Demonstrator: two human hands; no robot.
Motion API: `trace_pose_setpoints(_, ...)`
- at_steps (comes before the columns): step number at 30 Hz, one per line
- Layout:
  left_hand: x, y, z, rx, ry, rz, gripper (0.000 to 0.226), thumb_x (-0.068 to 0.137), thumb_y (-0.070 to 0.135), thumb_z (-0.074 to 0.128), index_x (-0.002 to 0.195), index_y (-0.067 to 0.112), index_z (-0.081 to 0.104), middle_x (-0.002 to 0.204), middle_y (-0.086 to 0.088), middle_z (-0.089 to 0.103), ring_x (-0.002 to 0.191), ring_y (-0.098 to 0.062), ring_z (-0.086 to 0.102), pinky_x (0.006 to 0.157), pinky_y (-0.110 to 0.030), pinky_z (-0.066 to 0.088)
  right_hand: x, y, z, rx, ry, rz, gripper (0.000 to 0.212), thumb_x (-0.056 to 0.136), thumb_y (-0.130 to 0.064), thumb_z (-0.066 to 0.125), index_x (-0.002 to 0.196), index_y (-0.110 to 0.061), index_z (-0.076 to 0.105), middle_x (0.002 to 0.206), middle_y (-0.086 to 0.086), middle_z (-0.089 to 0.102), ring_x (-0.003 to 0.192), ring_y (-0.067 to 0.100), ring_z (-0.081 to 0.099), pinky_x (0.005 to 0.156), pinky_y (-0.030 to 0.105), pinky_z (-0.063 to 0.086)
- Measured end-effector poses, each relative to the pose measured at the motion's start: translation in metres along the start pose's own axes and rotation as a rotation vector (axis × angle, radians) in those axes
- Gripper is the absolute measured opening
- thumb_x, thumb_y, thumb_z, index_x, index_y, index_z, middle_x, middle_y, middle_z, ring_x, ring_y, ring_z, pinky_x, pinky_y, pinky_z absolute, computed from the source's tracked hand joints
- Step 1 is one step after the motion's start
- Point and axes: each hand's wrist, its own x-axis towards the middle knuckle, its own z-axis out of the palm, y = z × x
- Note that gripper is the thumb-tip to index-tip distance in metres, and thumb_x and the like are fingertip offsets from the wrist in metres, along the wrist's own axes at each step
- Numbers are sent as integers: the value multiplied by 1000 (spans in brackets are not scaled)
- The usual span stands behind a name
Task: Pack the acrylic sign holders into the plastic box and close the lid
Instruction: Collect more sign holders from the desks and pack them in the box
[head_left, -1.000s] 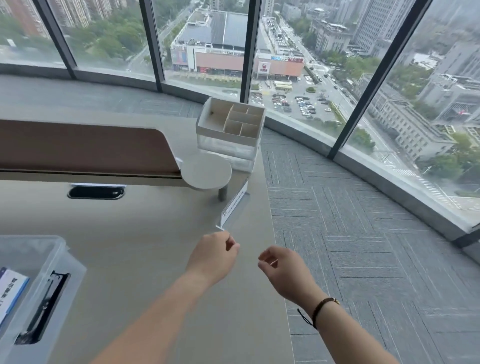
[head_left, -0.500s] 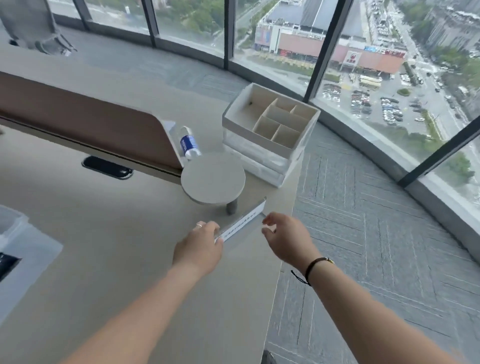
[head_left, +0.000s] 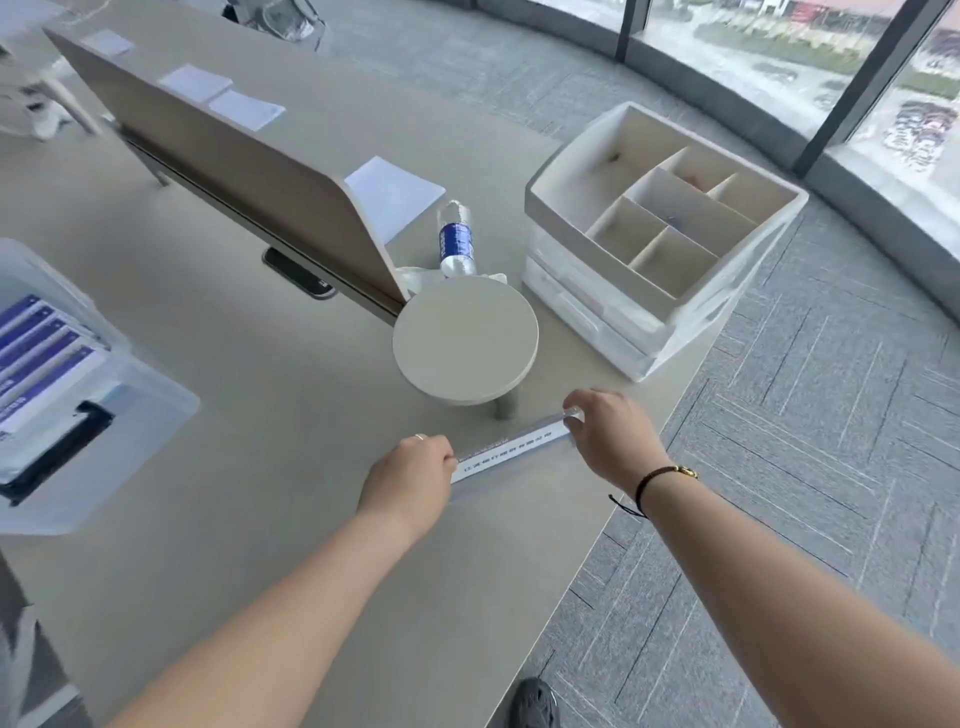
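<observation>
A clear acrylic sign holder (head_left: 511, 452) with a white printed insert stands on the desk near its right edge. My left hand (head_left: 410, 480) grips its near-left end and my right hand (head_left: 610, 439) grips its far-right end. At the left edge of the view sits the clear plastic box (head_left: 130, 415), open, with several blue-and-white sign holders (head_left: 36, 358) stacked inside and a black latch at its near side.
A round grey stand (head_left: 465, 345) rises just behind the sign holder. A white drawer organiser (head_left: 660, 244) stands at the desk's far right corner. A water bottle (head_left: 456, 241) lies beside a brown desk divider (head_left: 234, 171). The desk edge and carpet lie to the right.
Both hands have closed on the two ends of the sign holder. The view has tilted down and left, so the plastic box shows more fully.
</observation>
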Motion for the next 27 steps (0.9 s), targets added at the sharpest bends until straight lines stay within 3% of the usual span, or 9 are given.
trace_pose_setpoints(6,-1,3,6,68,-6,-5,20,96,26,46,91,14,62,89,-4,58,78,-31,57,66,-35,47,0,5,4,7,16,-78,10,87,-20,66,93,-13,66,89,8,66,82,35,62,65,41,51)
trace_pose_setpoints(11,-6,4,9,98,1,-41,18,94,16,49,81,9,57,81,-9,55,72,-35,57,64,-39,49,-12,8,1,-2,-21,-112,10,87,-23,67,91,-14,67,86,8,67,80,34,62,65,40,51)
trace_pose_setpoints(15,-19,-2,6,91,21,-44,17,95,16,50,84,8,59,83,-10,57,74,-36,58,66,-40,50,-28,3,-1,6,-26,-133,10,87,-24,66,88,-14,66,84,6,66,77,32,61,63,40,50)
trace_pose_setpoints(27,-84,-65,-49,68,129,-78,15,95,19,50,88,13,62,86,-6,58,75,-33,58,65,-37,49,-78,-88,0,64,20,-185,9,89,-25,65,91,-17,65,88,1,64,80,28,60,63,34,45)
